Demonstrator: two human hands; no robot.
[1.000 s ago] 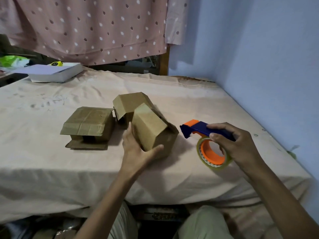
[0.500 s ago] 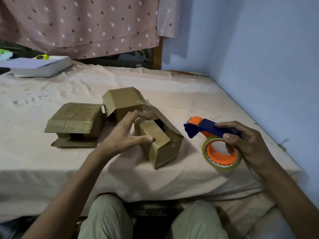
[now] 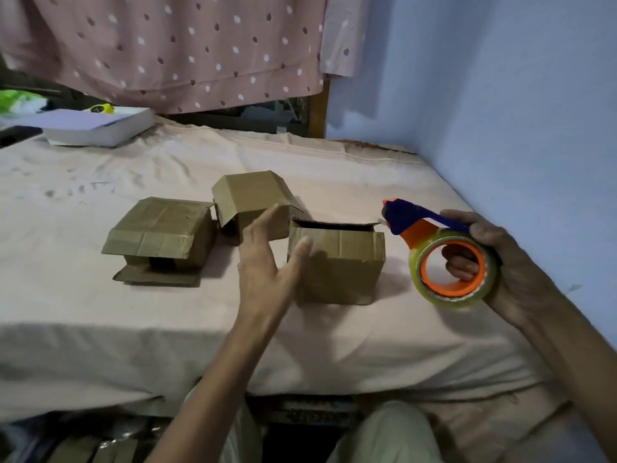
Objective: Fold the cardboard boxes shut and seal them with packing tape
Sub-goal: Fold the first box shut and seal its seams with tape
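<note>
Nearest me, my knees in pale trousers sat under the front edge of the bed, which was covered by a beige sheet. My left hand was spread, fingers straight, its thumb touching the front left face of the nearest cardboard box; I gripped nothing with it. That box stood upright near the front edge, right of the middle, a dark gap showing along its top. To its right, my right hand was curled round the tape dispenser, held just above the sheet near the right edge: fingers inside the orange core, the blue handle across the palm, the blade end pointing at the box's upper right corner.

Further back, a second box stood with flaps loose, and left of it a third box lay with a flap on the sheet. At the far left corner rested a white flat box, beneath a dotted pink curtain.
</note>
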